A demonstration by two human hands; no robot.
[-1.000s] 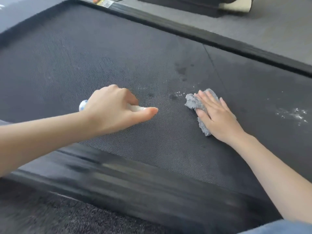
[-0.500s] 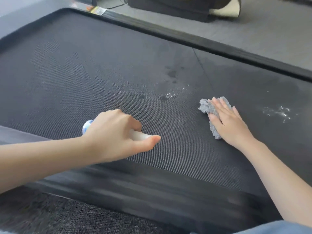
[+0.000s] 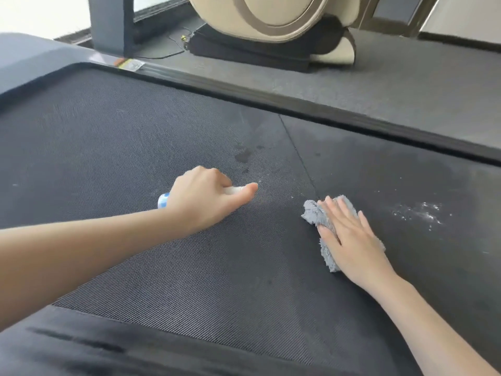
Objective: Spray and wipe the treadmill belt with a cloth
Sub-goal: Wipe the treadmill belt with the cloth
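The black textured treadmill belt (image 3: 135, 158) fills the middle of the head view. My left hand (image 3: 203, 202) grips a small white spray bottle (image 3: 163, 200) with a blue patterned end, lying almost flat just above the belt, its nozzle end under my index finger. My right hand (image 3: 349, 237) presses flat, fingers straight, on a grey fluffy cloth (image 3: 311, 213) on the belt. Dark wet spots (image 3: 244, 156) lie beyond the left hand. White foam specks (image 3: 423, 211) sit to the right of the cloth.
The near side rail (image 3: 81, 346) of the treadmill runs along the bottom, the far rail (image 3: 298, 104) along the top. Beyond it is grey floor matting (image 3: 406, 85), a dark upright post (image 3: 111, 25) and a beige machine (image 3: 273, 25) on a black base.
The view has tilted up, showing the machine behind. My right hand slid the cloth to the right, away from the wet spots. The left hand kept its grip on the bottle.
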